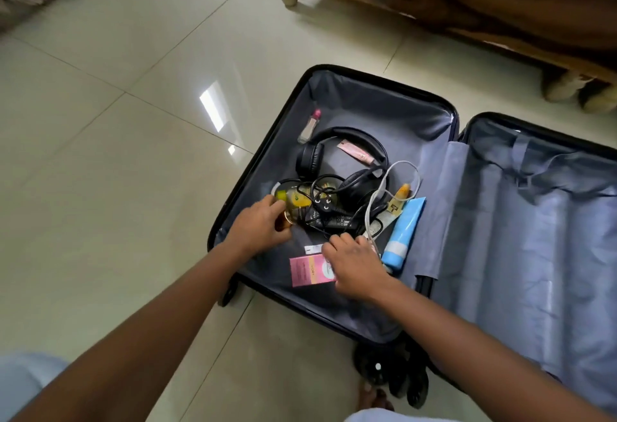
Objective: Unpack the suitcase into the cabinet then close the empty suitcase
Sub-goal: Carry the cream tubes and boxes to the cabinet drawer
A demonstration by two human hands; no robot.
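Suitcase lies open on the tiled floor, and all the things to unpack are in the half under the hands; the other half shows only lining and straps. Black headphones and a black adapter with its cable lie tangled over the smaller pieces, so I think it is better to lift each piece free, not to pull. The left grip is closed around a small gold-capped item; it should come straight up, away from the cable. The right grip has curled fingers near a white cable and over a pink box, but I cannot tell if it holds anything. Wooden furniture stands behind the suitcase. A blue tube lies free.
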